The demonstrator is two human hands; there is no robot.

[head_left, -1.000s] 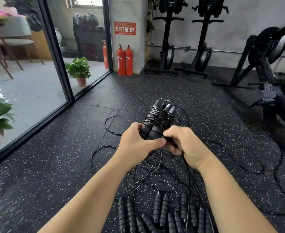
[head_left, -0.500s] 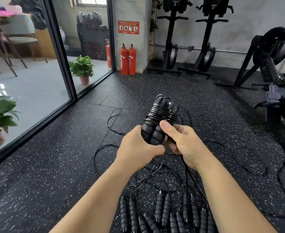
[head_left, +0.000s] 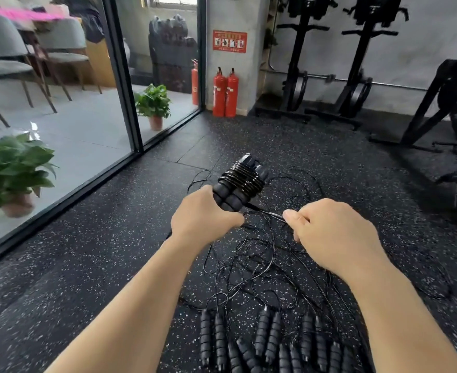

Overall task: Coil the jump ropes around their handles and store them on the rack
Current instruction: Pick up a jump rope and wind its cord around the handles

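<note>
left hand grips the coiled handle bundle (cord wound tight), right hand at three o'clock pinches the cord end; loose ropes at six o'clock.

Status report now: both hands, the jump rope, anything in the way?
Left hand grips coiled handles. Right hand pinches rope tail, pulled taut. Loose ropes tangled on floor below; rack not identified.
</note>
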